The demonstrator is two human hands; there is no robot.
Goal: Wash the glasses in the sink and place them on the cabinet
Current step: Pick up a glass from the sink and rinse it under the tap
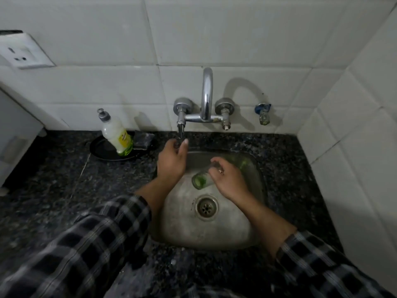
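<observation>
Glass point(200, 180) lies tilted in the right hand point(229, 181), fingers curled round it, mouth toward lower left. The left hand point(171, 162) pinches the tap handle point(180, 127), to the upper left of it.

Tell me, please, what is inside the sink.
In the sink the right hand holds a tilted glass. A second glass lies behind it, partly covered by that hand. The drain shows bare.

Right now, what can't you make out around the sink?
Head view:
tap handle end, covered by the left hand;
held glass base, covered by the right hand;
second glass, blurred, partly behind that hand;
bottle label, too small to read.
</observation>
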